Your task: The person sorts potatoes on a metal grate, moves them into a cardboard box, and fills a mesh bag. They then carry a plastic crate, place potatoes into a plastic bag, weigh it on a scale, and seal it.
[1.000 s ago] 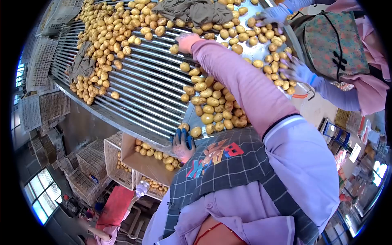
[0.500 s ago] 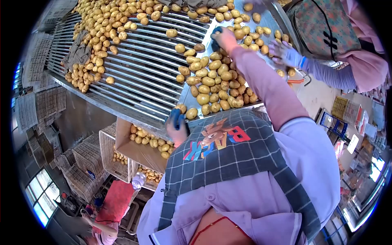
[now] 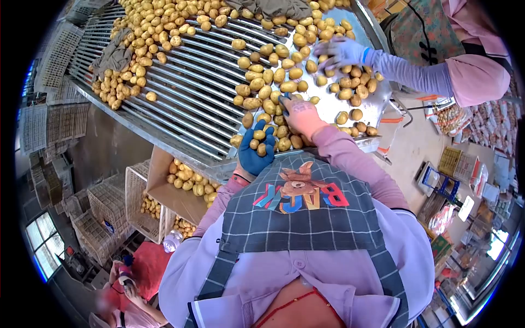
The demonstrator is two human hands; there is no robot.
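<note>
My left hand (image 3: 256,153), in a dark blue glove, is turned palm up at the near edge of the metal table. Its fingers curl around several small potatoes (image 3: 259,134). My right hand (image 3: 302,116), with an orange-pink glove back and dark blue fingertips, reaches down among the loose potatoes (image 3: 264,92) just to the right. Its back faces me, and most of its fingers are hidden, so whether it grips a potato does not show. Potatoes lie spread on the metal sheet (image 3: 324,109) around both hands.
A co-worker's gloved hand (image 3: 342,53) is over potatoes at the right. Metal bars (image 3: 188,82) slope off to the left, with a potato heap (image 3: 158,22) and grey cloth (image 3: 112,54) on them. Below stands a cardboard box (image 3: 174,198) of potatoes beside a plastic crate (image 3: 136,191).
My left hand has turned palm up and now holds potatoes. My right hand has drawn back toward me. The co-worker's hand has moved left over the sheet, and the potatoes have shifted.
</note>
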